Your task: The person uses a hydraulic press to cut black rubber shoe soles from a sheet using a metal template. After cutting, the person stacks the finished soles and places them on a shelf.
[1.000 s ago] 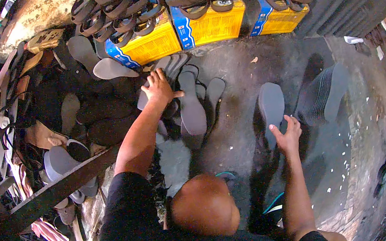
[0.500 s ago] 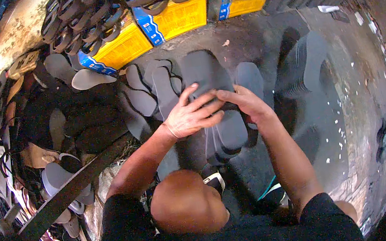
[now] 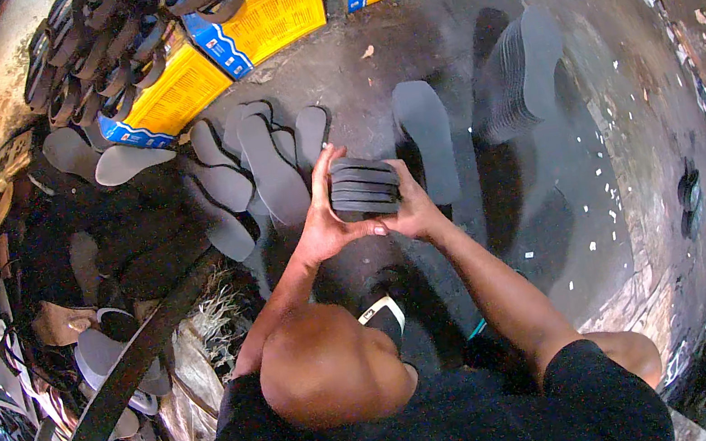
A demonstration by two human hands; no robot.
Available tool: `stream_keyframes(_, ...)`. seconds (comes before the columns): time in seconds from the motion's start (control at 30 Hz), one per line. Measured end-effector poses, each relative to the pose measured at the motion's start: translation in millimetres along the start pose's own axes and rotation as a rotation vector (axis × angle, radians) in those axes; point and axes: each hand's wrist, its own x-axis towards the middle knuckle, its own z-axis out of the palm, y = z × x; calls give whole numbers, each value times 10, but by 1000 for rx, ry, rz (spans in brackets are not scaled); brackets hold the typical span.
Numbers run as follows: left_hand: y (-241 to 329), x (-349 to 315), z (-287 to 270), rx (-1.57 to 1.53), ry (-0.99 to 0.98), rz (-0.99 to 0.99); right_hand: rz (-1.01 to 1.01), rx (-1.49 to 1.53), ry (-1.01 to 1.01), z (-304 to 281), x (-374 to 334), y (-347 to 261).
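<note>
Between my two hands is a stack of several dark grey shoe soles (image 3: 364,187), its layered edges facing me. My left hand (image 3: 324,225) grips its left side, fingers up along the edge and thumb underneath. Closed on the right side is my right hand (image 3: 418,213), its thumb near the left one at the bottom. Just left of the stack, loose grey soles (image 3: 274,170) lie overlapping on the floor. A flat sole (image 3: 426,138) lies to the right of my hands. How far the held soles extend away from me is hidden.
A fanned row of soles (image 3: 533,66) is at the right. Yellow and blue boxes (image 3: 268,19) stand at the back, with brown sandal straps (image 3: 95,54) piled on the left ones. A dark wooden beam (image 3: 133,367) slants across the left, near scraps and more soles.
The soles that were partly spread under my hands and on the floor before me are now gathered upright in one stack. Both hands have closed around its sides. The view has shifted.
</note>
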Motion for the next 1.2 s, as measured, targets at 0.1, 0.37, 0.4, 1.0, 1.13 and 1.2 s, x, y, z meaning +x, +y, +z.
stream_keyframes(0.1, -188, -82, -3, 50, -78, -23, 102, 16, 27, 91, -16, 44)
stream_keyframes(0.37, -716, -317, -927, 952, 907, -344, 462, -865, 96, 513, -45, -526)
stream_keyframes(0.4, -529, -115, -645, 887, 827, -581, 492, -914, 110, 516, -79, -328)
stream_keyframes(1.0, -402, 75, -130, 861, 192, -703, 223, -708, 627, -812, 347, -658)
stream_keyframes(1.13, -436, 148, -310, 786, 183, -797, 89, -383, 67, -112, 504, -796)
stream_keyframes(1.2, -417, 41, -391, 1115, 42, -707, -38, -490, -13, 133, 510, -674)
